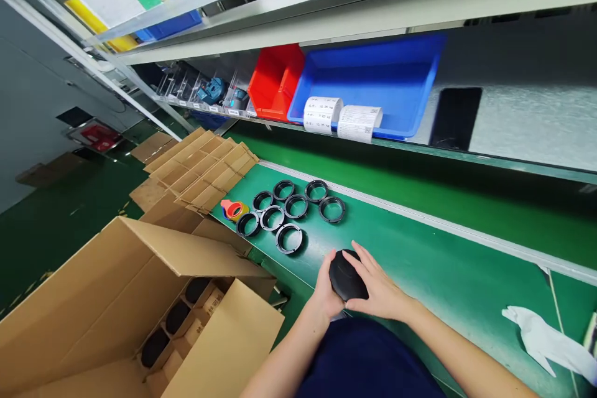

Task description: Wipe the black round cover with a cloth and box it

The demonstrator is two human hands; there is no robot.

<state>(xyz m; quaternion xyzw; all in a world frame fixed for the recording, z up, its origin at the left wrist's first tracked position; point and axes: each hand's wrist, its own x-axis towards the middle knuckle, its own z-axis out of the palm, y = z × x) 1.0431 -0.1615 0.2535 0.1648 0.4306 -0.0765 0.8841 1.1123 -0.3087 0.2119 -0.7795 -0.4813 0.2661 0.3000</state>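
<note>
Between both hands is a round black domed part (347, 277), held close to my body over the front edge of the green workbench (420, 261). My left hand (328, 292) wraps its left side and underside. Across its top and right side lie the curled fingers of my right hand (380, 289). The underside of the part is hidden by my palms. Several black rings (290, 239) lie on the bench to the left, apart from my hands. Beside them sits a tape roll (237, 210) in orange and yellow.
An open cardboard box (200, 249) at lower left holds black round parts (178, 317) among dividers. Folded cardboard partitions (200, 165) are stacked behind it. The shelf carries a red bin (277, 81), a blue bin (368, 78), label rolls (321, 115) and a phone (456, 118). A white glove (545, 342) lies right.
</note>
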